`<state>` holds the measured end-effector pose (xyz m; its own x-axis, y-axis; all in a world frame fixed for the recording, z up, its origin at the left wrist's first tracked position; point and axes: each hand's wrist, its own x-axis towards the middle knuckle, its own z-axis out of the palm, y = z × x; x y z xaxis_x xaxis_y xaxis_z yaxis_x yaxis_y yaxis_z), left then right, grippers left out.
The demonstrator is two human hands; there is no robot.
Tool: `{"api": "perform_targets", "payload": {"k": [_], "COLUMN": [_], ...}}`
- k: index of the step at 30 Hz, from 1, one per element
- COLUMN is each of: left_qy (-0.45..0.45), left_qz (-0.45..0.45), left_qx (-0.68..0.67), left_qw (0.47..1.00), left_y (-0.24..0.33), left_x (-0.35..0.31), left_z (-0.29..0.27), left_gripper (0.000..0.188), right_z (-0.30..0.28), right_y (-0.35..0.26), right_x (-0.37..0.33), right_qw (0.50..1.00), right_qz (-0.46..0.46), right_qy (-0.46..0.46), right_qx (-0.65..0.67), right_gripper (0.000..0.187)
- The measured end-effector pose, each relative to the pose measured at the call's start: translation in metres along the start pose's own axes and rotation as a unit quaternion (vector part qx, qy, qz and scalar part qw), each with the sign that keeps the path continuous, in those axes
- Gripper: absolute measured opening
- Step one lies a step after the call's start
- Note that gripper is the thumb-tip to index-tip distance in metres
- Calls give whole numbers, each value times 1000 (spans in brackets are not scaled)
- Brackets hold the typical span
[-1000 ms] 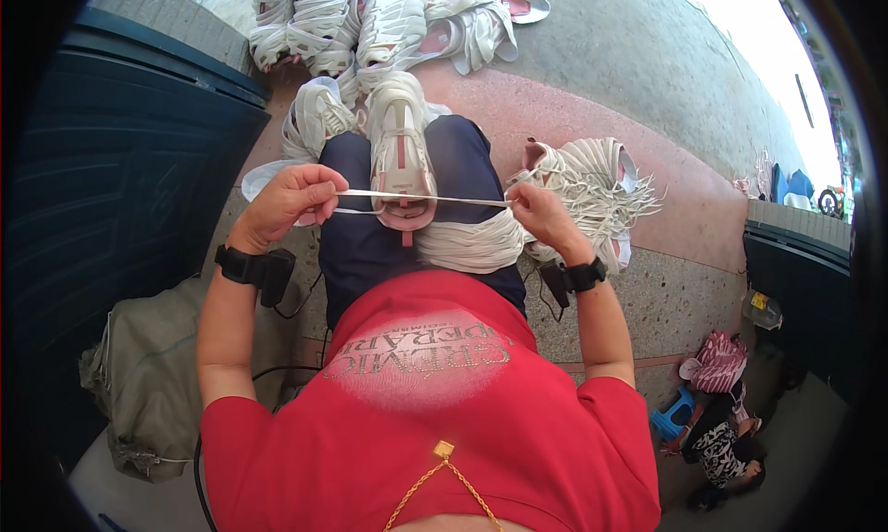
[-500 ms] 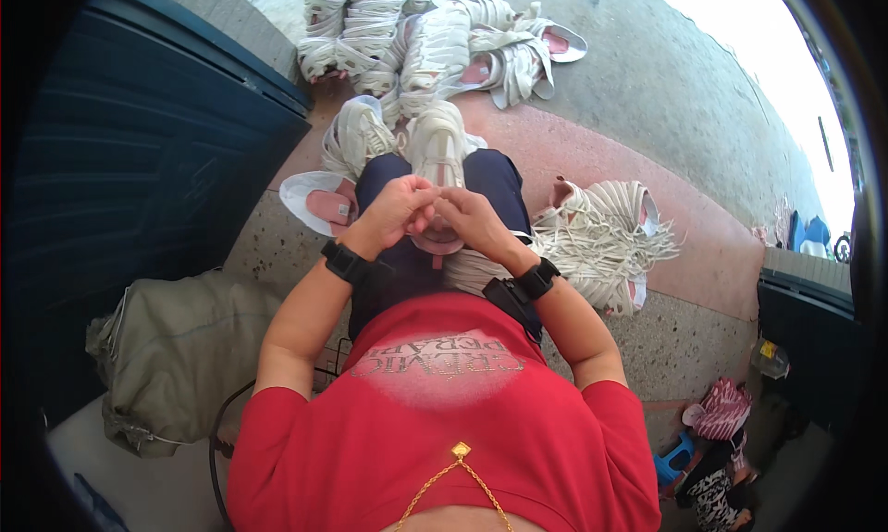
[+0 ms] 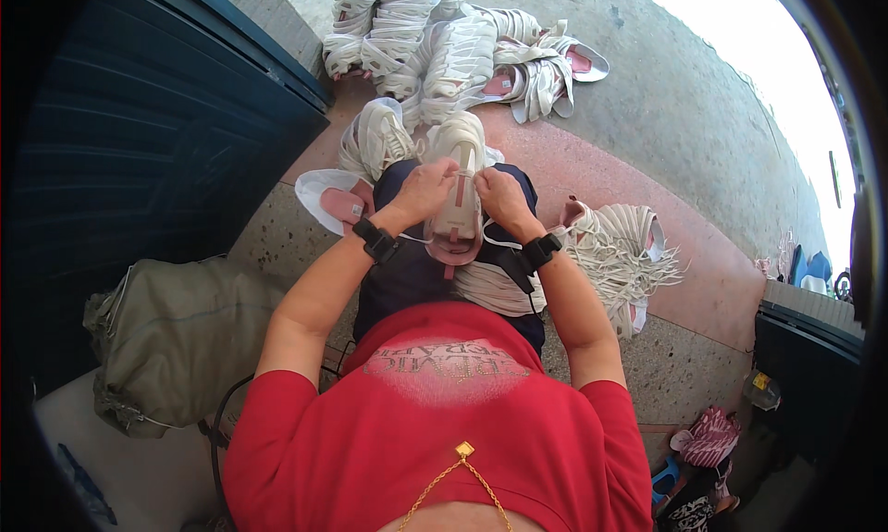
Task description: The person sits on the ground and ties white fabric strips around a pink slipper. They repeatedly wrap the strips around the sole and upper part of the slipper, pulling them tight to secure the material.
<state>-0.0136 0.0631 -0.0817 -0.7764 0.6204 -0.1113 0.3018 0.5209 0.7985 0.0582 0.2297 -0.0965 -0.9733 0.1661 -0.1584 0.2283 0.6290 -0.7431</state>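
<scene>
A white and beige shoe upper point(image 3: 455, 216) with pink trim lies lengthwise over my lap, between my thighs. My left hand point(image 3: 426, 190) is closed at its left edge, and my right hand point(image 3: 505, 200) is closed at its right edge, level with the tongue. A thin white shoelace point(image 3: 500, 243) trails below my right hand, and another stretch of lace shows below my left. Both hands seem to pinch the lace, though the fingertips are partly hidden. Just past my left knee sits another laced white upper point(image 3: 381, 142).
Stacked white shoe uppers point(image 3: 458, 55) lie on the floor ahead. To the right is a bundle of uppers with loose laces point(image 3: 615, 245); a white upper with pink lining point(image 3: 326, 202) lies left. A green sack point(image 3: 180, 342) and dark blue door point(image 3: 176, 116) stand left.
My hands were together over the middle of the shoe upper; now they are apart, one at each side. More of the upper and lace shows between them.
</scene>
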Motion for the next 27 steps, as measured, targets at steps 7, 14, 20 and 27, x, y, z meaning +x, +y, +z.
{"api": "perform_targets", "payload": {"k": [7, 14, 20, 27], "left_qy": [7, 13, -39, -45], "left_qz": [22, 33, 45, 71], "left_qx": [37, 64, 48, 79], "left_qw": [999, 997, 997, 993], "left_y": [-1, 1, 2, -5], "left_x": [-2, 0, 12, 21], "left_z": [10, 6, -2, -2], "left_gripper": [29, 27, 30, 35], "right_z": [6, 9, 3, 18], "right_y": [3, 14, 18, 4], "right_x": [9, 36, 17, 19], "right_qw": [997, 966, 986, 990], "right_qz": [2, 123, 31, 63], "right_qy": [-21, -157, -57, 55], "right_qx": [-80, 164, 153, 110], "right_gripper": [31, 31, 20, 20]}}
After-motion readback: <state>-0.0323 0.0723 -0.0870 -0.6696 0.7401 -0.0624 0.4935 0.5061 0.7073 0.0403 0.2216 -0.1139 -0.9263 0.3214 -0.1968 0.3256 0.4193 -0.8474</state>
